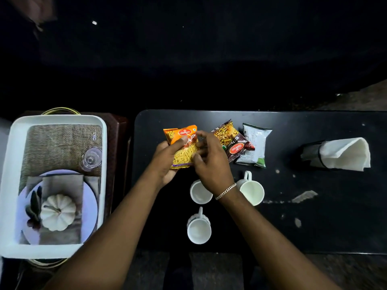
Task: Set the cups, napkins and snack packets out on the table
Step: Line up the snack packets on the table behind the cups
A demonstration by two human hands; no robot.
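One view only, worn on the head, looking steeply down and forward over a black table (pixel 314 222) from its near edge. Wide-angle, so the edges bow. It sits close: both forearms enter from the bottom and the hands meet near centre. The table fills the right and middle, a white tray (pixel 12 185) the left; the upper half is dark

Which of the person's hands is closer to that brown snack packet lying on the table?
The right hand. It is just left of the brown snack packet, almost touching it, with its fingers on the orange packet. The left hand holds the orange packet from the far side, farther away.
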